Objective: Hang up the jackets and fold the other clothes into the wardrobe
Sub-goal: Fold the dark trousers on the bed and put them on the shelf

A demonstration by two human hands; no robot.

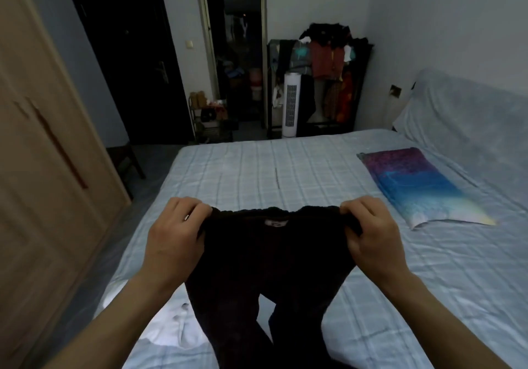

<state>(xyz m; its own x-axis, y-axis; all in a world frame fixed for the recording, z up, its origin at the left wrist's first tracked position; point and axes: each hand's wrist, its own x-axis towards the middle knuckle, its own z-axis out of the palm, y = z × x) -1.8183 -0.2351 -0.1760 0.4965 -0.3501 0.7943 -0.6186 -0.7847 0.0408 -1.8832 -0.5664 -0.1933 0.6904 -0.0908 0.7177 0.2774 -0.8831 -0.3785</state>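
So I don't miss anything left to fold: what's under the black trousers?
A white garment lies on the bed beneath the left leg of the black trousers, which both hands hold up by the waistband. How far it reaches under them is hidden.

open checked bed (257,174) ahead, folded cloth (423,188) far right, wardrobe (51,168) close left

Trousers (268,257) are held up over the near part of the bed (285,168), left hand (174,240) at the waistband's left end, right hand (371,237) at its right. A folded cloth (420,185) lies on the bed, far right. A garment (168,320) lies on the bed's near left. Wardrobe (51,154) stands left of the bed; fan (291,105) and clothes rack (328,83) beyond it.
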